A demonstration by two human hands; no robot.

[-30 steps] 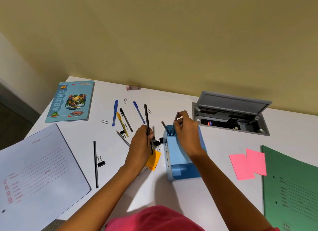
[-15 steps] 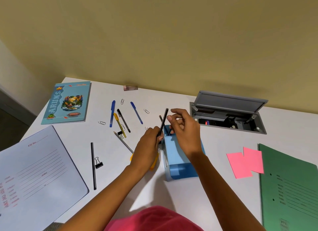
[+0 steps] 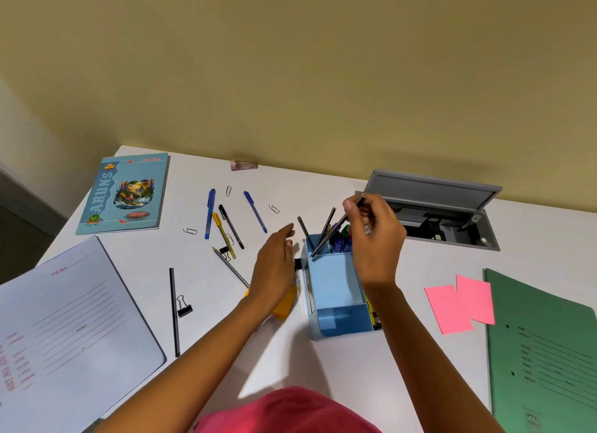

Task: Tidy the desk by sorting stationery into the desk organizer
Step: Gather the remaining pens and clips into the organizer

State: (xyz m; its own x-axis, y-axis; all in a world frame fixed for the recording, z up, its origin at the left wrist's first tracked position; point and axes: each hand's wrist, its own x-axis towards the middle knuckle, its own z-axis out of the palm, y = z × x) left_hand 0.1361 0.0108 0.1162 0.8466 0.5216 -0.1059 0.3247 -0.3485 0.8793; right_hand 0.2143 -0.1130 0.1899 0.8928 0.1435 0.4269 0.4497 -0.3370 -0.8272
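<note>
Head: organizer [image 3: 339, 319] holds pencils [image 3: 305, 232], perhaps markers [image 3: 342, 243].

White table [image 3: 420, 352] against a plain yellow-beige wall [image 3: 290, 61], papers at its sides.
A teal softcover notebook [image 3: 126, 193] with an illustrated cover marked "ARUN'S" lies flat at the far left corner. Nearer, on the left, lies a pale blue paper file folder [image 3: 71, 329] with red printed lines, cut off by the frame. A green paper file folder [image 3: 546, 352] with dark printed lines lies at the right edge. Set into the table by the wall is a grey metal cable hatch [image 3: 433, 190], its hinged lid propped open over dark fittings.
</note>
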